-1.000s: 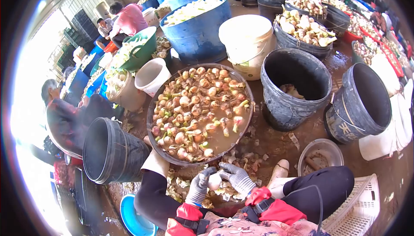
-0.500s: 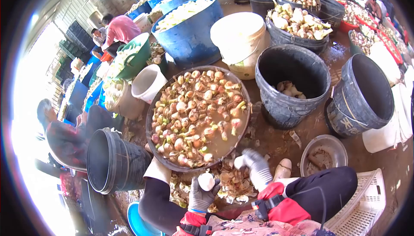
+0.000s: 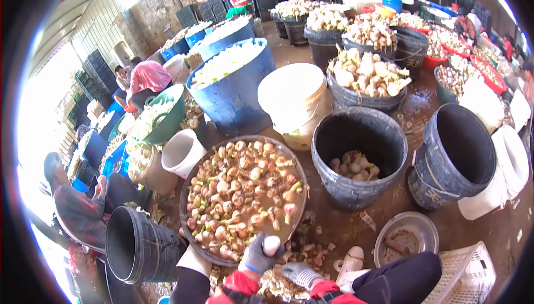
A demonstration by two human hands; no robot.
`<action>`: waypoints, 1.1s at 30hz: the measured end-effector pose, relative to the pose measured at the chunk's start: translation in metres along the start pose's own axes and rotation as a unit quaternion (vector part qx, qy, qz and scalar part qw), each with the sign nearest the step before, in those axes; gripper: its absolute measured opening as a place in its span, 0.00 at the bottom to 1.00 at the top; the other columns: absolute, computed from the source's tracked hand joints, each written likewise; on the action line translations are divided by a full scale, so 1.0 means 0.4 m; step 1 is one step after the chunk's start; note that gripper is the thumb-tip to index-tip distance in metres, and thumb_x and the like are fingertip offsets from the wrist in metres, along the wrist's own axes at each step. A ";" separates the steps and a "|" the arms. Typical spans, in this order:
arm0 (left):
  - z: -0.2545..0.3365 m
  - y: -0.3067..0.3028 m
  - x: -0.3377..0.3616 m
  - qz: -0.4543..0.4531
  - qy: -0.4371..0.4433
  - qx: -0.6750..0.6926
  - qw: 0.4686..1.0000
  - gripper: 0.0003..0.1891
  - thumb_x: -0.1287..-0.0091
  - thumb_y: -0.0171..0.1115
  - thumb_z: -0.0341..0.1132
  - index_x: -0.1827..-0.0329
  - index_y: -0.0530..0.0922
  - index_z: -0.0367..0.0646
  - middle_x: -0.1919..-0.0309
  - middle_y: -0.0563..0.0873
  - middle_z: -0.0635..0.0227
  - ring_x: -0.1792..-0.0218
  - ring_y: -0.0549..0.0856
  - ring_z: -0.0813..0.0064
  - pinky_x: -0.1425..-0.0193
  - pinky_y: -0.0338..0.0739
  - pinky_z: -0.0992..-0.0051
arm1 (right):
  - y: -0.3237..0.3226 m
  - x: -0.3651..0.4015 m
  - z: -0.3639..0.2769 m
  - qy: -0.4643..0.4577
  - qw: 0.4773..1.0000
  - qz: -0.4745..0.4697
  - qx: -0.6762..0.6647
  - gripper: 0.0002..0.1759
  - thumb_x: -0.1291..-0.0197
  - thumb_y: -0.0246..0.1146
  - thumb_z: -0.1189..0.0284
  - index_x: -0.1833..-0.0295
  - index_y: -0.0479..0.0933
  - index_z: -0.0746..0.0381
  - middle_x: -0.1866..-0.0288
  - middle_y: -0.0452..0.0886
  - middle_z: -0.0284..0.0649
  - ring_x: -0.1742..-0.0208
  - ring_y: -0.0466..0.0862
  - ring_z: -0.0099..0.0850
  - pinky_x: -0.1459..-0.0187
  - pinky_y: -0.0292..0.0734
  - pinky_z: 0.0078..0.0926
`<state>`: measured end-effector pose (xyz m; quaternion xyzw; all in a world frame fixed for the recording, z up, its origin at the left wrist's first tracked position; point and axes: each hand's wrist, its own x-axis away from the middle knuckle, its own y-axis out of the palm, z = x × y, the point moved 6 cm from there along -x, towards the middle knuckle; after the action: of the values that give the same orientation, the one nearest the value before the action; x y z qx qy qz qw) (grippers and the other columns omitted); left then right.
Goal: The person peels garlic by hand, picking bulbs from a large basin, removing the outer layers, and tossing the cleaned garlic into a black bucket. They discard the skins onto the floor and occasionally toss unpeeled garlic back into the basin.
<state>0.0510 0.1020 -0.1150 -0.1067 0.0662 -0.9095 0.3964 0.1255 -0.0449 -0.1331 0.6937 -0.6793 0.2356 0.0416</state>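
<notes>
Wet floor (image 3: 418, 101), dark buckets (image 3: 356, 192) beside bulb-filled tub (image 3: 306, 194), white bulb (image 3: 271, 245) in left hand (image 3: 256, 256)

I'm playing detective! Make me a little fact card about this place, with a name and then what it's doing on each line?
Left hand: gloved, holding a smooth white bulb
Right hand: gloved, grip unclear
Round tub: brownish bulbs in muddy water
Dark bucket: pale bulbs at the bottom
</notes>
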 end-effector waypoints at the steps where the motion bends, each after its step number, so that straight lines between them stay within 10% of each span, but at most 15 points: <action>1: 0.203 0.012 -0.074 0.024 -0.003 -0.058 0.998 0.16 0.32 0.57 0.45 0.52 0.72 0.42 0.62 0.81 0.61 0.62 0.82 0.69 0.60 0.82 0.68 | 0.000 -0.003 0.001 -0.015 1.000 0.005 0.004 0.19 0.40 0.59 0.57 0.54 0.77 0.61 0.59 0.82 0.50 0.57 0.81 0.47 0.53 0.75 0.36; 2: 0.462 0.045 -0.125 0.035 0.091 -0.308 0.946 0.18 0.37 0.64 0.42 0.51 0.73 0.40 0.62 0.82 0.63 0.61 0.82 0.74 0.60 0.80 0.73 | 0.005 -0.008 0.007 -0.029 1.000 0.008 0.007 0.19 0.40 0.59 0.57 0.53 0.77 0.62 0.58 0.82 0.50 0.56 0.81 0.47 0.53 0.75 0.35; 4: 0.614 0.031 -0.314 0.122 0.224 -0.240 0.937 0.19 0.40 0.67 0.41 0.51 0.74 0.40 0.60 0.82 0.64 0.57 0.82 0.69 0.53 0.78 0.71 | 0.006 -0.012 0.017 -0.001 0.999 0.018 -0.042 0.19 0.41 0.58 0.59 0.54 0.77 0.63 0.58 0.81 0.52 0.57 0.80 0.49 0.52 0.74 0.37; 5: 0.634 0.026 -0.409 0.052 0.141 0.154 0.977 0.24 0.37 0.63 0.47 0.47 0.71 0.39 0.52 0.78 0.60 0.52 0.79 0.63 0.48 0.76 0.65 | -0.005 -0.013 0.003 -0.026 0.997 0.052 -0.047 0.17 0.40 0.58 0.61 0.53 0.77 0.62 0.61 0.81 0.47 0.57 0.80 0.44 0.54 0.74 0.35; 6: 0.648 0.047 -0.481 -0.027 0.032 0.522 0.852 0.29 0.35 0.58 0.53 0.42 0.68 0.39 0.45 0.73 0.55 0.48 0.77 0.57 0.43 0.75 0.58 | -0.012 -0.009 -0.006 -0.050 0.994 0.083 -0.054 0.15 0.40 0.59 0.64 0.53 0.78 0.61 0.63 0.82 0.43 0.57 0.81 0.39 0.55 0.75 0.33; 7: 0.702 0.046 -0.501 -0.040 0.042 0.484 0.873 0.35 0.34 0.55 0.57 0.35 0.61 0.38 0.41 0.69 0.52 0.47 0.77 0.58 0.41 0.74 0.59 | -0.008 -0.020 0.011 -0.088 0.986 0.117 -0.074 0.13 0.39 0.60 0.67 0.53 0.78 0.62 0.65 0.82 0.40 0.62 0.81 0.31 0.59 0.76 0.29; 11: 0.539 0.034 -0.481 -0.054 0.078 -0.012 0.995 0.18 0.38 0.65 0.39 0.48 0.78 0.40 0.58 0.83 0.63 0.61 0.84 0.67 0.49 0.79 0.72 | -0.018 -0.039 0.047 0.080 0.984 0.043 -0.151 0.21 0.41 0.59 0.63 0.47 0.76 0.65 0.55 0.83 0.48 0.55 0.82 0.39 0.50 0.74 0.31; 13: 0.362 0.061 -0.409 -0.166 0.206 -0.509 0.819 0.26 0.51 0.70 0.30 0.46 0.79 0.60 0.42 0.76 0.60 0.42 0.76 0.56 0.40 0.73 0.65 | -0.001 -0.044 0.071 0.092 0.974 0.045 -0.201 0.21 0.41 0.60 0.63 0.48 0.77 0.66 0.55 0.83 0.47 0.56 0.82 0.36 0.50 0.74 0.28; 15: 0.276 0.099 -0.291 -0.273 0.109 -0.703 0.647 0.30 0.48 0.65 0.33 0.40 0.74 0.68 0.28 0.59 0.61 0.30 0.61 0.52 0.29 0.59 0.61 | -0.014 -0.040 0.057 0.115 0.962 0.055 -0.240 0.20 0.41 0.61 0.65 0.49 0.77 0.67 0.57 0.84 0.46 0.57 0.82 0.33 0.51 0.74 0.26; 19: 0.089 0.075 -0.266 -0.230 0.124 -0.684 0.682 0.23 0.44 0.61 0.32 0.44 0.78 0.67 0.28 0.60 0.61 0.30 0.61 0.53 0.27 0.55 0.62 | -0.005 -0.047 0.069 0.107 0.957 0.075 -0.257 0.18 0.41 0.61 0.65 0.50 0.78 0.67 0.58 0.84 0.46 0.59 0.81 0.32 0.53 0.74 0.26; 24: 0.076 0.002 -0.255 -0.050 0.075 -0.290 0.953 0.16 0.44 0.66 0.32 0.51 0.80 0.54 0.41 0.75 0.57 0.38 0.72 0.57 0.35 0.67 0.64 | -0.063 -0.034 0.016 0.098 0.952 0.128 -0.262 0.17 0.40 0.62 0.69 0.49 0.77 0.68 0.57 0.84 0.40 0.56 0.81 0.28 0.49 0.74 0.22; 26: 0.148 -0.007 -0.173 0.009 0.103 -0.239 0.965 0.15 0.43 0.68 0.31 0.53 0.79 0.45 0.52 0.81 0.60 0.50 0.80 0.64 0.46 0.75 0.69 | -0.082 -0.041 0.006 0.022 0.872 0.237 -0.428 0.20 0.38 0.60 0.69 0.44 0.73 0.69 0.51 0.81 0.39 0.52 0.79 0.29 0.46 0.73 0.23; 28: 0.137 0.000 -0.080 -0.017 -0.160 0.212 0.964 0.14 0.40 0.67 0.33 0.53 0.78 0.39 0.58 0.82 0.66 0.59 0.82 0.74 0.53 0.76 0.76 | -0.122 -0.009 -0.077 -0.013 0.877 0.239 -0.417 0.21 0.37 0.59 0.70 0.41 0.71 0.69 0.48 0.79 0.39 0.49 0.78 0.29 0.44 0.71 0.23; 30: 0.163 0.005 0.019 -0.023 -0.256 0.178 0.950 0.24 0.37 0.65 0.44 0.45 0.74 0.35 0.58 0.81 0.69 0.58 0.80 0.78 0.52 0.75 0.79 | -0.145 0.011 -0.133 -0.051 0.880 0.239 -0.407 0.22 0.36 0.58 0.70 0.39 0.69 0.69 0.45 0.77 0.39 0.45 0.76 0.28 0.43 0.70 0.23; 33: 0.184 0.021 0.151 -0.044 -0.100 0.149 0.983 0.42 0.44 0.68 0.55 0.34 0.65 0.34 0.44 0.76 0.63 0.43 0.73 0.74 0.37 0.66 0.72 | -0.086 0.027 -0.151 0.024 0.839 0.095 -0.535 0.23 0.35 0.58 0.68 0.37 0.69 0.66 0.42 0.75 0.37 0.42 0.74 0.25 0.40 0.67 0.20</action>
<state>0.0351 0.0492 -0.0370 -0.1394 -0.1150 -0.9103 0.3724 0.1421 -0.0294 -0.0666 0.4901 -0.7609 -0.1445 0.3999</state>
